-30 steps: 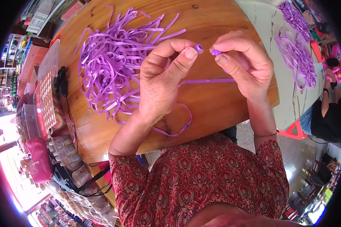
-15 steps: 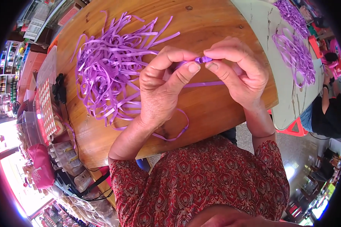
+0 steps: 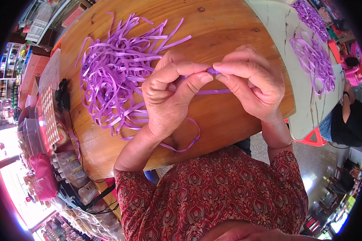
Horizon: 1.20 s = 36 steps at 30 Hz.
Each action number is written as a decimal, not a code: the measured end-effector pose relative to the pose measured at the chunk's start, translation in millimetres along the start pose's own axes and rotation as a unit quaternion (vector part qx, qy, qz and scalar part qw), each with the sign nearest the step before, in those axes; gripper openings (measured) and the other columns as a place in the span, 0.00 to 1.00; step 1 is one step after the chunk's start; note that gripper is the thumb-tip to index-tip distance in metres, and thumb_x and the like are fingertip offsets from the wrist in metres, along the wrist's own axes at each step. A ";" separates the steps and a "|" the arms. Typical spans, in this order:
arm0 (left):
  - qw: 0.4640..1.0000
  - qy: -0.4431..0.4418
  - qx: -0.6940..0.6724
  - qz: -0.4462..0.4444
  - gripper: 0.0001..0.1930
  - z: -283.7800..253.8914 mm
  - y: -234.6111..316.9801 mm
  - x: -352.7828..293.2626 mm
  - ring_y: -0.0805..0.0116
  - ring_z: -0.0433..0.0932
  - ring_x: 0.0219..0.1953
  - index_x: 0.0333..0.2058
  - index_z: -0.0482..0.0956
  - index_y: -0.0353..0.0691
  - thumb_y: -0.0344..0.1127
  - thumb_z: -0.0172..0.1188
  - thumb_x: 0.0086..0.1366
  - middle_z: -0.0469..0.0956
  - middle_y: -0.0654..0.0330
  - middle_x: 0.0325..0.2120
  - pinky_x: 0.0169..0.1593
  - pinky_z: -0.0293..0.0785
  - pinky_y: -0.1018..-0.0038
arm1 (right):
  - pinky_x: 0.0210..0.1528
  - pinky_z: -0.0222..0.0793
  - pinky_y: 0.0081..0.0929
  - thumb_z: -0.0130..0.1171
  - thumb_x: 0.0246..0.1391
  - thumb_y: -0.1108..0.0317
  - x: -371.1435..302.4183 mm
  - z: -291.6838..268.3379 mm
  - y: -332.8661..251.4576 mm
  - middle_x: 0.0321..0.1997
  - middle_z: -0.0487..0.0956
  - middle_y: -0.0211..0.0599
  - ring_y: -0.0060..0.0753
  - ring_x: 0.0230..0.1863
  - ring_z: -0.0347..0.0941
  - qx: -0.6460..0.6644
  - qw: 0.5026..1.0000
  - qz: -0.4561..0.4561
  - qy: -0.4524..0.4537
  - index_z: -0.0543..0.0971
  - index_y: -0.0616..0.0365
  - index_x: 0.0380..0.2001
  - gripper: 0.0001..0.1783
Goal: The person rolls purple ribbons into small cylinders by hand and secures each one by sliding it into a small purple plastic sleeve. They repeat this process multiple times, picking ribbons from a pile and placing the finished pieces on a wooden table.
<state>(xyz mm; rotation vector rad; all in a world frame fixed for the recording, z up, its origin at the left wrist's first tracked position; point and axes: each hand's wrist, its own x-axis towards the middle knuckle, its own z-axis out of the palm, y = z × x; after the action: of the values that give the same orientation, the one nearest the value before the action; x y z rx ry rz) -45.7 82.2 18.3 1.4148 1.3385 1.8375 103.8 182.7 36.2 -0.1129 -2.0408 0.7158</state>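
Between my fingertips, above the wooden table, is a small folded or knotted part of a purple ribbon. My left hand pinches it from the left with thumb and forefinger. From the right, my right hand pinches it the same way, its fingertips nearly meeting the left ones. One length of ribbon runs behind both hands, and a loop hangs over the table below my left wrist. Left of my hands lies a large tangled heap of purple ribbons. The exact shape of the pinched part is mostly hidden by my fingers.
A pale table adjoins on the right, with more purple ribbon bundles. Along the left edge are a black corded tool, a dotted sheet and a pink pouch. Another person's arm shows at far right.
My fingertips have closed in on the ribbon, so less of its folded part shows. The left hand has shifted slightly left and down; the heap has stayed put.
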 end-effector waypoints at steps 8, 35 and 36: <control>0.996 -0.018 0.070 0.057 0.09 2.0 6.9 0.8 0.80 0.63 0.22 0.30 0.81 0.38 0.20 0.66 0.48 0.70 0.67 0.22 0.23 0.58 0.84 | 0.26 0.65 0.23 0.66 0.37 0.77 1.0 -4.4 -5.6 0.25 0.76 0.31 0.27 0.25 0.71 -0.058 0.998 -0.017 -0.001 0.81 0.57 0.30 0.11; 0.999 -0.001 -0.038 0.015 0.08 1.7 -1.0 -4.0 0.82 0.62 0.25 0.32 0.80 0.38 0.22 0.65 0.51 0.69 0.69 0.23 0.26 0.56 0.86 | 0.30 0.66 0.24 0.66 0.38 0.78 -4.1 -0.1 -2.4 0.32 0.78 0.39 0.31 0.29 0.72 0.000 1.000 0.006 -0.019 0.77 0.65 0.42 0.22; 1.000 0.000 -0.028 0.013 0.08 1.7 -0.6 -3.7 0.82 0.62 0.25 0.32 0.80 0.38 0.22 0.65 0.51 0.68 0.69 0.23 0.26 0.56 0.86 | 0.30 0.66 0.24 0.66 0.38 0.78 -4.4 -0.2 -1.5 0.32 0.78 0.39 0.31 0.29 0.72 -0.001 1.000 0.005 -0.018 0.77 0.65 0.42 0.22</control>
<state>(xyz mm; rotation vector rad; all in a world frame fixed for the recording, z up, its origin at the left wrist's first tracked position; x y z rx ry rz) -42.9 80.2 16.1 1.4100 1.2650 1.8759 106.8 180.0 33.8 -0.1116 -2.0771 0.7271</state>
